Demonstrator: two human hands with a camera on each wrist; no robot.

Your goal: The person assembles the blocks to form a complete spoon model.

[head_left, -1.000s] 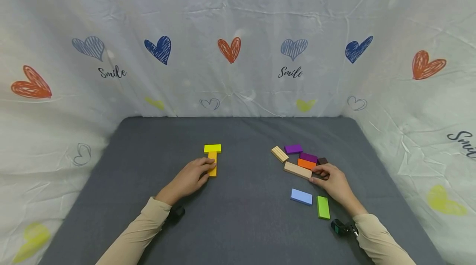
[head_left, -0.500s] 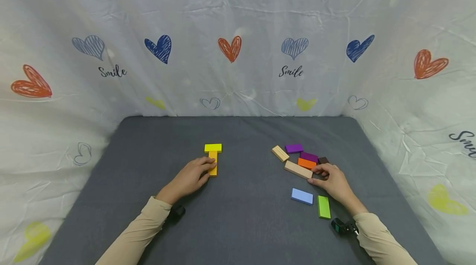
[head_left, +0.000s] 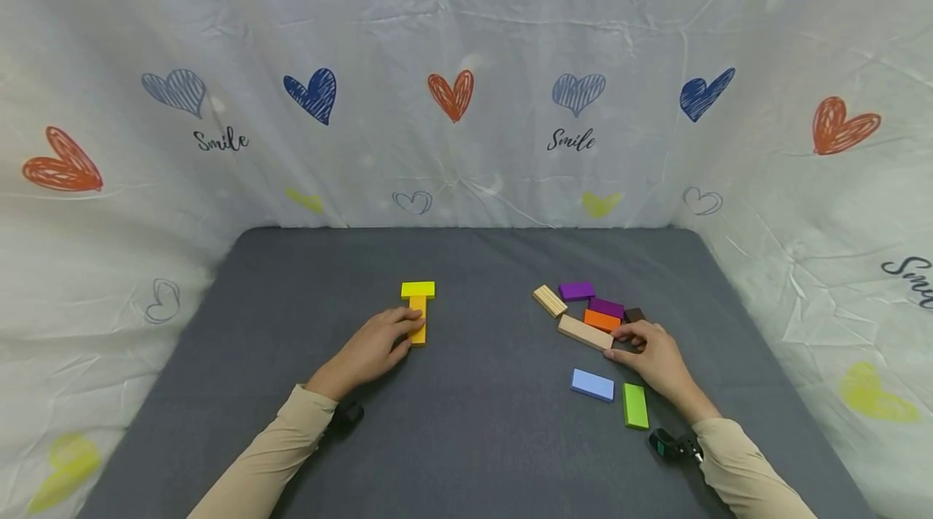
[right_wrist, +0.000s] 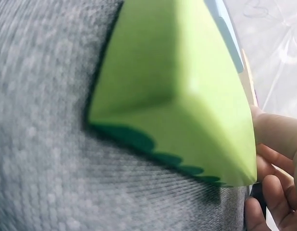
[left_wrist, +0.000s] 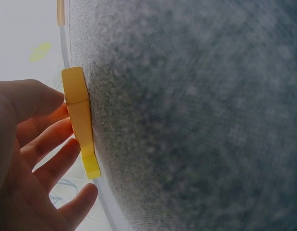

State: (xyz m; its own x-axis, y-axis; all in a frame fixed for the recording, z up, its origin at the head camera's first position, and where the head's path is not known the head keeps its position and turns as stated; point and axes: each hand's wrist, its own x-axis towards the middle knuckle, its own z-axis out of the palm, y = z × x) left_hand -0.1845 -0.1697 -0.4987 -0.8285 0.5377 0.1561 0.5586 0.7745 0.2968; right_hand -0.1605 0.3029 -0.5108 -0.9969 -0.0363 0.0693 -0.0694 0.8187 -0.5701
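My left hand (head_left: 373, 345) rests its fingers on an orange-yellow block (head_left: 418, 304) lying flat on the table. A bright yellow block (head_left: 418, 290) sits crosswise at its far end, so the two make a T. In the left wrist view, thumb and fingertips touch the face of the orange-yellow block (left_wrist: 80, 113), the fingers loosely spread. To the right, my right hand (head_left: 658, 359) pinches the near right end of a long plain wooden block (head_left: 583, 332) between thumb and fingers. Just beyond that block lies an orange block (head_left: 602, 321). In the right wrist view, a green block (right_wrist: 187, 110) hides part of the grip.
Two purple blocks (head_left: 577, 291), a ridged wooden block (head_left: 550, 301) and a dark brown block (head_left: 634, 314) lie around the orange one. Nearer me are a light blue block (head_left: 592, 385) and the green block. A grey cloth (head_left: 481, 422) covers the table; a printed curtain hangs behind.
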